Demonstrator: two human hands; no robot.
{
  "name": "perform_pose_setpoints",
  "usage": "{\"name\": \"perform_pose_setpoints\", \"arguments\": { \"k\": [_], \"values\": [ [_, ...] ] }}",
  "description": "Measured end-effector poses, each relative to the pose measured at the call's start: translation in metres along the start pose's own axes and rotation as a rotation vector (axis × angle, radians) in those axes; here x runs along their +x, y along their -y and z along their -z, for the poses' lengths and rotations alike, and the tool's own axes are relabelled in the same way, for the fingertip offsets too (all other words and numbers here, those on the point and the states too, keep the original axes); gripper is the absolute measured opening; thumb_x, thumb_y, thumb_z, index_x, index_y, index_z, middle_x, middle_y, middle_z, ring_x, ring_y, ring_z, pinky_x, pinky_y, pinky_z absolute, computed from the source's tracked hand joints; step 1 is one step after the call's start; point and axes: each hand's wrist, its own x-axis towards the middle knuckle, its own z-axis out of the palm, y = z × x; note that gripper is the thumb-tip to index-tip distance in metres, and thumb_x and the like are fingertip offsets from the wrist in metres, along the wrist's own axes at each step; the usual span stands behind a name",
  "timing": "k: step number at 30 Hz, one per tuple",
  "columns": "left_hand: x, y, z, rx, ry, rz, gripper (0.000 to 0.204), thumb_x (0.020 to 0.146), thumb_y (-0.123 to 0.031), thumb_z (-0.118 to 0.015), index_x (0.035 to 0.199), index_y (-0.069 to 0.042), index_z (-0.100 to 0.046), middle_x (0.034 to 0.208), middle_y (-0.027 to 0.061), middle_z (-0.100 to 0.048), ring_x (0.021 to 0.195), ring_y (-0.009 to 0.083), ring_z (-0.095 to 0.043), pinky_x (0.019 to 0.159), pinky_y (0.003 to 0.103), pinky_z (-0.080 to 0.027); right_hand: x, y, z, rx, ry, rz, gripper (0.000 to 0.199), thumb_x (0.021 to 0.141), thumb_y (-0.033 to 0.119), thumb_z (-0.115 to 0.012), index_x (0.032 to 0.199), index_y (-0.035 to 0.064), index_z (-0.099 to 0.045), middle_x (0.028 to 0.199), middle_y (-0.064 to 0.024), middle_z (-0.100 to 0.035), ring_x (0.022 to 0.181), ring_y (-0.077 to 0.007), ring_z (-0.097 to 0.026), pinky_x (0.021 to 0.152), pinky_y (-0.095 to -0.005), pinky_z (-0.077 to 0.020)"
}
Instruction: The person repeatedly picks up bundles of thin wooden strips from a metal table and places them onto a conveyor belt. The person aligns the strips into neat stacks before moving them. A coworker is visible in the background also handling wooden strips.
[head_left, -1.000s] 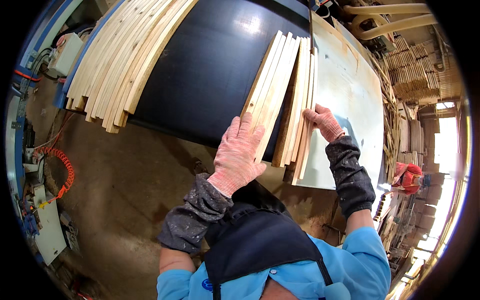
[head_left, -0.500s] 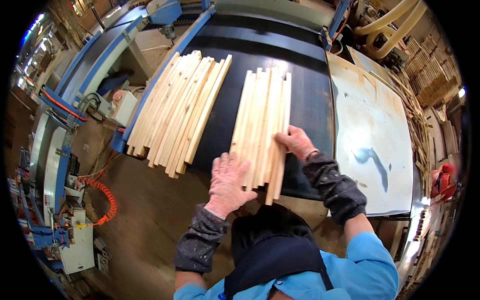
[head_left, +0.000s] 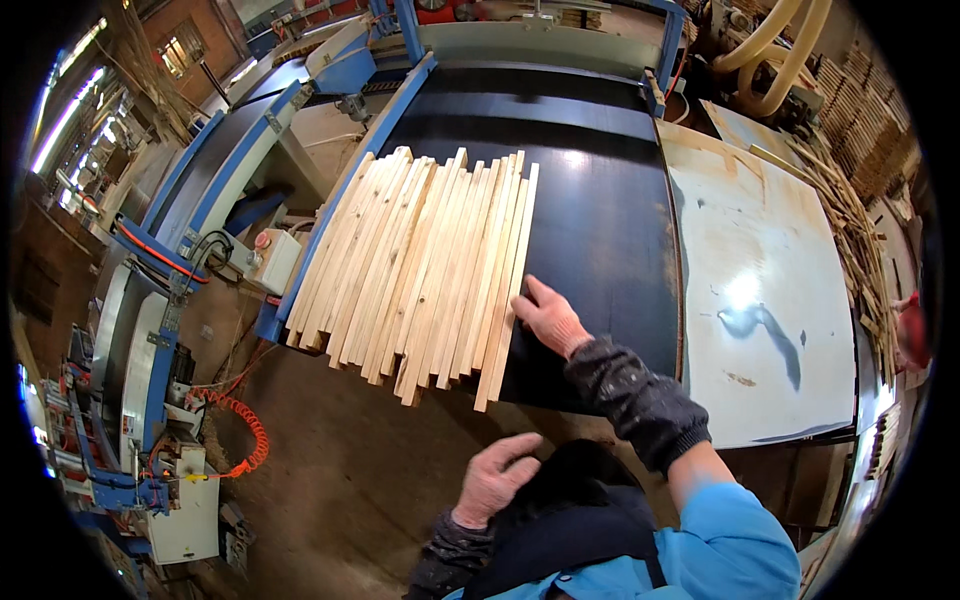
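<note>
Pale wooden strips (head_left: 415, 270) lie side by side in one wide bundle on the black conveyor belt (head_left: 600, 240). Their near ends are uneven and overhang the belt's front edge. My right hand (head_left: 552, 316) is at the bundle's right side, thumb and fingertips against or very near the outermost strip, not wrapped round it. My left hand (head_left: 497, 478) hangs in front of my body, below the strips and apart from them, fingers stretched out and nothing in it.
A shiny metal-topped table (head_left: 765, 280) adjoins the belt on the right, with scrap strips (head_left: 850, 220) piled beyond it. Along the left runs a blue rail (head_left: 335, 230) with a control box (head_left: 275, 260). An orange coiled hose (head_left: 255, 440) hangs at lower left.
The right-hand group of strips has shifted left against the other group, closing the gap between them. My left hand has let go and drawn back; my right hand moved left with the strips.
</note>
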Motion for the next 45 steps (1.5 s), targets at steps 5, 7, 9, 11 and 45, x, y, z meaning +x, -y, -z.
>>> {"name": "perform_pose_setpoints", "arguments": {
  "k": [5,7,9,11,45],
  "values": [
    [0.015,0.011,-0.035,0.165,0.553,0.086,0.040,0.100,-0.013,-0.078,0.137,-0.002,-0.073,0.131,0.0096,-0.077,0.123,0.0165,-0.069,0.109,0.033,-0.053,-0.119,-0.009,0.012,0.247,0.273,-0.118,0.053,0.103,0.024,-0.070,0.145,-0.0047,-0.057,0.123,-0.0182,-0.072,0.106,-0.0225,-0.068,0.100,-0.0365,-0.0543],
    [0.025,-0.004,-0.044,0.186,0.742,0.172,0.038,0.101,-0.018,-0.078,0.135,-0.004,-0.075,0.129,0.0077,-0.078,0.124,0.0165,-0.068,0.110,0.033,-0.052,-0.173,-0.034,0.032,0.130,0.442,0.107,0.053,0.105,0.022,-0.068,0.150,-0.0031,-0.057,0.121,-0.0139,-0.072,0.104,-0.0190,-0.066,0.101,-0.0346,-0.0536],
    [0.032,-0.004,-0.049,0.226,0.854,0.218,0.035,0.101,-0.018,-0.077,0.133,-0.003,-0.076,0.127,0.0072,-0.079,0.122,0.0158,-0.069,0.110,0.033,-0.052,-0.226,-0.050,0.048,0.069,0.476,0.183,0.052,0.106,0.021,-0.067,0.152,-0.0014,-0.057,0.124,-0.0099,-0.073,0.109,-0.0166,-0.066,0.104,-0.0332,-0.0526],
    [0.036,-0.004,-0.063,0.210,0.924,0.239,0.033,0.101,-0.016,-0.076,0.131,-0.002,-0.077,0.125,0.0082,-0.079,0.121,0.0155,-0.069,0.110,0.033,-0.052,-0.287,-0.022,0.075,0.240,0.442,-0.263,0.051,0.107,0.021,-0.066,0.153,-0.0001,-0.058,0.128,-0.0064,-0.075,0.119,-0.0155,-0.067,0.108,-0.0314,-0.0513],
    [-0.063,0.225,-0.859,0.647,1.639,0.641,0.042,0.103,-0.009,-0.074,0.141,0.007,-0.067,0.131,0.0122,-0.075,0.118,0.0177,-0.069,0.105,0.028,-0.053,-0.934,-0.419,0.264,1.263,-1.672,-0.978,0.030,0.105,0.028,-0.068,0.121,0.0041,-0.074,0.102,-0.0091,-0.075,0.081,-0.0210,-0.070,0.071,-0.0360,-0.0595]
  ]
}}
